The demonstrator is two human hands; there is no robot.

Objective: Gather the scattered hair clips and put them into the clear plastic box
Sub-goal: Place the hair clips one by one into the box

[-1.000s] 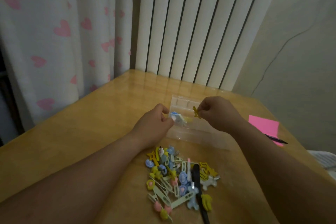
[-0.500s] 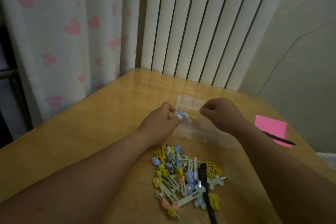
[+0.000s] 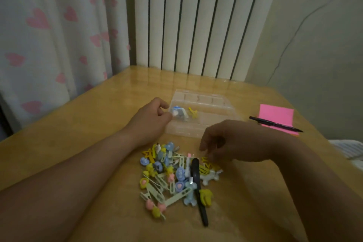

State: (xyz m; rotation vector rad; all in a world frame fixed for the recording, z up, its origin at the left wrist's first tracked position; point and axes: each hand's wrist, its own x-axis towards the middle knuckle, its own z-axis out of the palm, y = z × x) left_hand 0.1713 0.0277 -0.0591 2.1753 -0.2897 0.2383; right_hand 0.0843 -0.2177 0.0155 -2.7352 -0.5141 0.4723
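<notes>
The left hand (image 3: 151, 122) lies at the left wall of the clear plastic box (image 3: 216, 102) with its fingers curled, their tips right beside a blue-and-white clip (image 3: 178, 113) inside, though whether they pinch the clip or the wall cannot be told. The right hand (image 3: 235, 141) hangs with fingers bent down onto the far right edge of the pile of hair clips (image 3: 169, 175), its grasp hidden. A yellow clip (image 3: 192, 112) also lies in the box, which sits just beyond the pile on the wooden table (image 3: 78, 133), with a pink notepad (image 3: 277, 114) and black pen (image 3: 275, 124) to the right.
</notes>
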